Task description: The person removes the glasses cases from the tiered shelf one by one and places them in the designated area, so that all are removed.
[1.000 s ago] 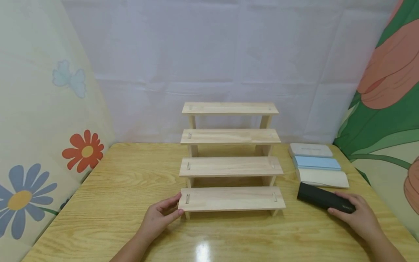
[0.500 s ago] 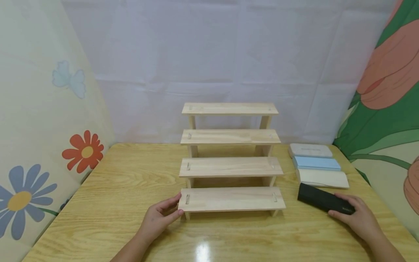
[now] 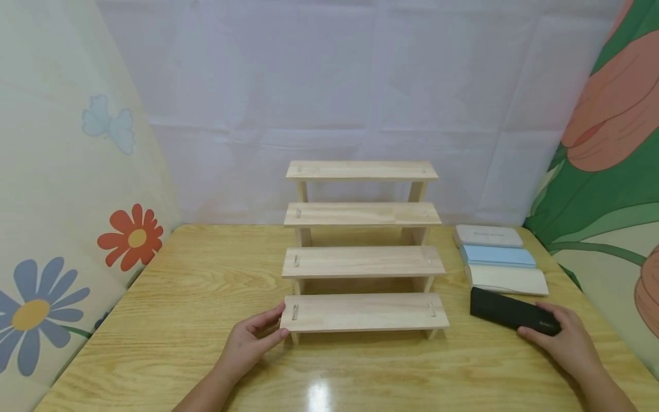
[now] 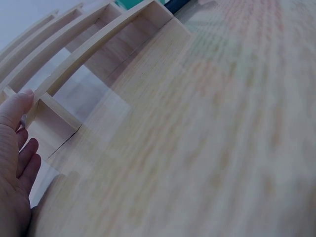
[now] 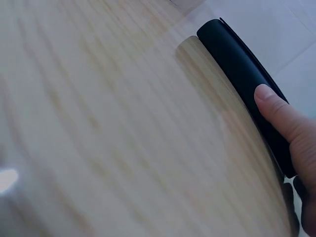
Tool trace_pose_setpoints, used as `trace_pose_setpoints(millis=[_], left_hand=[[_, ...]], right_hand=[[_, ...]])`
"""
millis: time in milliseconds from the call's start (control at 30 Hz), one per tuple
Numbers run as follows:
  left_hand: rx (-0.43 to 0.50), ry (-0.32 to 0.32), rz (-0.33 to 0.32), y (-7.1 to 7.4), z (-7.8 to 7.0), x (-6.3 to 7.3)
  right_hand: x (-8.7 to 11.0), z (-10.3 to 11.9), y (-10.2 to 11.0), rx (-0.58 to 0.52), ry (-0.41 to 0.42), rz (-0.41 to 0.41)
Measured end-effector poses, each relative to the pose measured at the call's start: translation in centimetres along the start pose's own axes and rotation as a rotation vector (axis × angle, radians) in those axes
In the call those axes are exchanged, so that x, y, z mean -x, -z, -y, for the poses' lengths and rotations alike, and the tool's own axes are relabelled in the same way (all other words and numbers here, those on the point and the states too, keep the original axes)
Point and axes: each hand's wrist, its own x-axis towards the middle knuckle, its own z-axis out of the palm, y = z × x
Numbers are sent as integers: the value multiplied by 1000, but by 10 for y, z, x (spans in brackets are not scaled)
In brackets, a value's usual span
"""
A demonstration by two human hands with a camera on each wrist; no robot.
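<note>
A four-tier wooden display stand (image 3: 364, 313) stands on the table, its steps rising toward the back. My left hand (image 3: 252, 339) grips the left end of its lowest shelf, thumb at the front corner and a finger at the rear one. In the left wrist view the thumb lies against the shelf edge (image 4: 64, 81) and the other fingers (image 4: 27, 158) hang loosely bent below. To the right of the stand, my right hand (image 3: 566, 343) holds the near end of a black glasses case (image 3: 509, 312). The right wrist view has the thumb across the case (image 5: 242, 74), low at the tabletop.
Behind the black case lie a cream case (image 3: 507, 280), a light blue case (image 3: 498, 256) and a white case (image 3: 488, 235) in a row. A white cloth (image 3: 329, 86) hangs behind the wooden table (image 3: 206, 286). Flower-patterned panels flank both sides.
The right hand and the black glasses case have shifted very slightly to the right. My left hand and the stand keep their place.
</note>
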Motion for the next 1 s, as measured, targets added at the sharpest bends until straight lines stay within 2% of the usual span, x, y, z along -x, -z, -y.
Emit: trace_pose_setpoints(millis=[267,400,633,867,1000], left_hand=[[1,-1,7,-1,-2,0],[-9,-5,5,-1,-2,0],[-7,38,0,0,-2,-1],[27,-5,14,-1,-3,0],[24,-6,15,-1,-4,0]], right_hand=[[-5,-1,4,0,-107,49],[-5,0,5,-15,-144,28],[-6,2,6,-60,-195,-28],[-5,3,8,-70,-212,-52],[-5,2,8,-72,-219,-51]])
